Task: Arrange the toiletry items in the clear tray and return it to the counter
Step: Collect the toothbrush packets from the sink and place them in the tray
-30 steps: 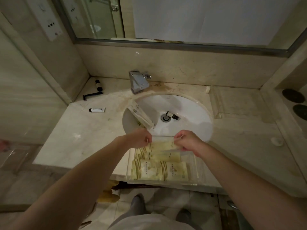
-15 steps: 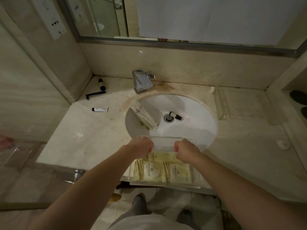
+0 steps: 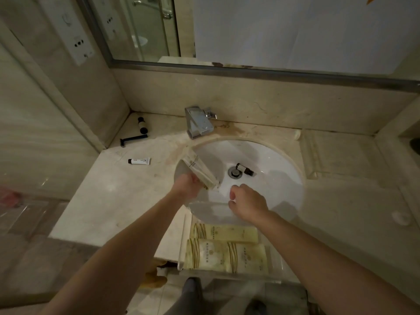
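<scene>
The clear tray [image 3: 182,246] sits at the counter's front edge, just before the sink [image 3: 277,160], with several pale yellow packets [image 3: 225,255] lying flat inside. My left hand [image 3: 187,186] closes on the lower end of another yellow packet [image 3: 197,169] that leans on the sink's left wall. My right hand [image 3: 248,204] hovers over the tray's far wall with loosely curled fingers and nothing in it. A small dark-capped bottle [image 3: 244,168] lies by the drain. A white tube [image 3: 139,161], a black razor [image 3: 134,139] and a second small bottle [image 3: 142,125] lie on the left counter.
A chrome faucet [image 3: 198,121] stands behind the sink under the mirror. A clear rectangular holder [image 3: 341,155] occupies the right counter, with a small white round object [image 3: 401,218] nearer me. The side wall bounds the counter on the left.
Both hands left the tray's far rim and the tray now rests on the counter edge. My left hand reached into the sink to the leaning packet; my right hand lifted slightly.
</scene>
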A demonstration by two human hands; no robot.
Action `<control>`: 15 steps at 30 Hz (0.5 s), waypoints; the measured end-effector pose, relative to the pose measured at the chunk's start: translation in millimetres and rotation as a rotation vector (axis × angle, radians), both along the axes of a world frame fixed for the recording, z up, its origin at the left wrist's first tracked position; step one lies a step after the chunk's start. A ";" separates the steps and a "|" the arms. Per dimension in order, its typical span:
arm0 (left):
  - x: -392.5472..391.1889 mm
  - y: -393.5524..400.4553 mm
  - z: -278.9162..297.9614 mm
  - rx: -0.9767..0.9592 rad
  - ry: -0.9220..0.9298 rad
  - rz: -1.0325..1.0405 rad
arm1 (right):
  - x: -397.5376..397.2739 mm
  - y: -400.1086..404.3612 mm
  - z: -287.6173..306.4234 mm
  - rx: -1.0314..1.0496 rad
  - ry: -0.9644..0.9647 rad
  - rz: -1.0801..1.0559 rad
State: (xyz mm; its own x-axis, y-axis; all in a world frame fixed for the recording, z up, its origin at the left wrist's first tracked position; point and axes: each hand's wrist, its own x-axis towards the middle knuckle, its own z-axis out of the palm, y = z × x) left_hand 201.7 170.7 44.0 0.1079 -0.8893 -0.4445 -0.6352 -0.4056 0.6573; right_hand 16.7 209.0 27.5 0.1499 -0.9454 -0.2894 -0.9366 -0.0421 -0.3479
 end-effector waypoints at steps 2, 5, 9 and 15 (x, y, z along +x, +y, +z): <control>2.2 -12.8 -6.9 0.075 0.095 0.087 | 8.8 -8.8 -4.5 0.017 -0.051 0.002; 4.5 -29.1 -20.5 0.125 0.166 0.205 | 22.1 -23.0 -15.5 0.097 -0.111 0.015; 6.5 -51.4 -39.9 0.154 0.214 0.313 | 34.7 -43.4 -32.3 0.218 -0.182 0.017; 10.3 -80.4 -66.6 0.169 0.269 0.305 | 50.5 -65.9 -61.0 0.313 -0.185 0.000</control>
State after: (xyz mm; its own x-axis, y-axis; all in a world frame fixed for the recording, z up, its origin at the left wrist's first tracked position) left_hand 212.0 90.3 -22.6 0.2149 -0.7473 -0.6288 -0.2854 -0.6638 0.6913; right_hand 67.2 143.2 -33.4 0.2270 -0.8154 -0.5326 -0.8563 0.0933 -0.5079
